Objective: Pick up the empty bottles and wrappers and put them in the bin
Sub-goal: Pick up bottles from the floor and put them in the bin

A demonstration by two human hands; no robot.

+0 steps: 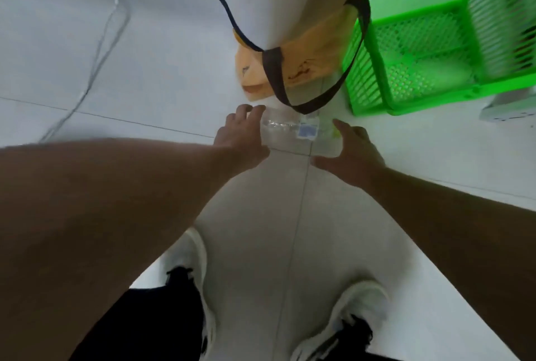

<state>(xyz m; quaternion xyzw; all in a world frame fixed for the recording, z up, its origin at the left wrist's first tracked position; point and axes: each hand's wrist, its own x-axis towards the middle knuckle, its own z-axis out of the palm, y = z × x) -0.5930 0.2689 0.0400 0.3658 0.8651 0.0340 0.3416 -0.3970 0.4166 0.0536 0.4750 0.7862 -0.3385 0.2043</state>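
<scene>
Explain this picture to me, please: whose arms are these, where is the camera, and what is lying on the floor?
There is no machine here. A person wears a camera on the head, so you look down along their two bare arms to their white shoes on the tiled floor. A clear plastic bottle lies on its side on the floor. The left hand reaches its one end and the right hand comes near the other, both open; nothing is lifted yet. Beyond the bottle sit an orange cloth bag with dark straps and a green plastic basket with mesh walls. A thin cable runs across the floor at left.
</scene>
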